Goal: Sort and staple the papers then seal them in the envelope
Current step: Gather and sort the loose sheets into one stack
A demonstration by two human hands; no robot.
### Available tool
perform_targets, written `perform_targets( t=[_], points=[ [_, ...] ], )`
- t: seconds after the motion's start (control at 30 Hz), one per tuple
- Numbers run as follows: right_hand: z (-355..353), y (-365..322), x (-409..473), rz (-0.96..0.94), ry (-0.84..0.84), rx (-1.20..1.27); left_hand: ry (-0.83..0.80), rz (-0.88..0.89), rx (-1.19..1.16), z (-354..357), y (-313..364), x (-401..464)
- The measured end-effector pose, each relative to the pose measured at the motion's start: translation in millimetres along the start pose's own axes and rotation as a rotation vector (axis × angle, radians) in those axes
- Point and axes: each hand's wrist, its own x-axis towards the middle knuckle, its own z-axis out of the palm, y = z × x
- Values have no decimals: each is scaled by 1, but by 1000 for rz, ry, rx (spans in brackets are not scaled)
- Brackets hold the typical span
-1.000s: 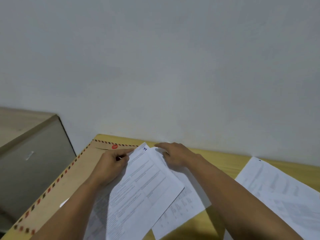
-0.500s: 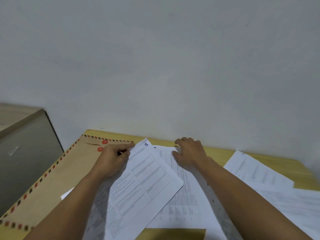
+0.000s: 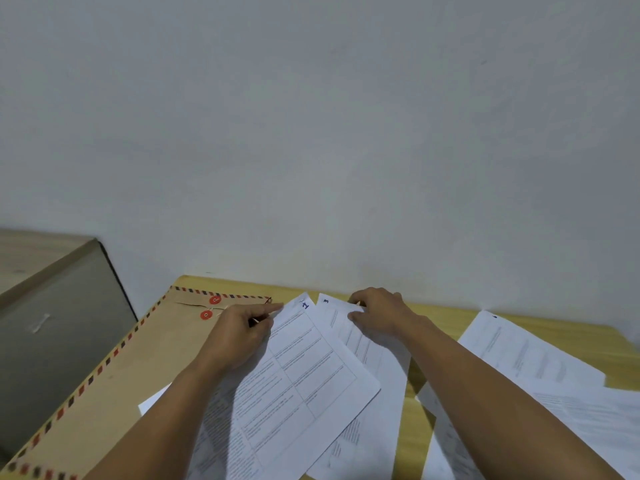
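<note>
A printed sheet marked "1" (image 3: 304,372) lies slanted on top of other papers in front of me. My left hand (image 3: 239,332) presses its index finger on that sheet's top left corner and holds a thin pen-like object (image 3: 257,320) in its curled fingers. A sheet marked "3" (image 3: 367,344) lies partly beneath it to the right. My right hand (image 3: 381,315) pinches the top edge of sheet "3" between thumb and fingers. A brown envelope (image 3: 138,358) with a striped border and two red string buttons lies at the left, under the papers. No stapler is in view.
More printed sheets (image 3: 519,348) lie spread over the right of the yellow wooden table (image 3: 440,311), some reaching the right edge (image 3: 606,420). A white wall rises right behind the table. A grey cabinet (image 3: 62,323) stands to the left, lower than the tabletop.
My right hand has drawn sheet "3" out from under sheet "1" and turned it so its top corner sits beside the "1" corner. My left hand has stayed on sheet "1".
</note>
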Motion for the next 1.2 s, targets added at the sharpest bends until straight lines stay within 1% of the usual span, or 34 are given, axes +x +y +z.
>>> perform_targets(
  t=[0.1,0.2,0.33,0.5,0.63,0.73,0.8,0.87,1.0,1.2],
  points=[
    [-14,-3,-13,3,95,224,19,21,0,-1,16,-5],
    [-38,-8,-35,-36,188,325,35,46,-23,-5,40,-17],
    [-72,-16,-76,-65,313,492,35,128,4,-14,72,-33],
    [-106,-22,-134,-76,415,743,78,233,-12,-17,119,-59],
    [-117,-26,-178,-65,404,944,86,271,-76,-11,145,-81],
    [-122,-34,-204,-46,348,1106,95,283,-114,-3,161,-90],
    [-125,-38,-217,-37,308,1172,100,300,-136,1,169,-94],
    [-126,-39,-224,-37,284,1200,111,317,-140,3,176,-97],
    [-129,-41,-233,-47,288,1184,154,339,-105,5,187,-102],
    [-126,-42,-241,-155,322,1186,166,357,-107,6,192,-108]
  ],
)
